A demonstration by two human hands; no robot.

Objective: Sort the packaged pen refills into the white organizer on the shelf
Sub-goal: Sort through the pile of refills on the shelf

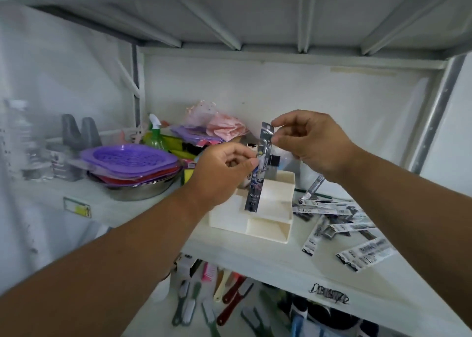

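Observation:
A long dark packaged pen refill (256,186) hangs upright in front of the white organizer (268,214), which stands on the white shelf (255,257). My left hand (219,170) pinches the pack at its middle from the left. My right hand (311,142) pinches its top end from the right. The pack's lower end is level with the organizer's stepped middle tier. Several more packaged refills (339,224) lie scattered on the shelf to the right of the organizer.
Left of the organizer sit stacked purple and red plastic trays (130,160) in a metal bowl (139,189), a green spray bottle (156,137) and pink cloth (224,127). Brushes (189,308) lie on the lower shelf. An upper shelf hangs overhead.

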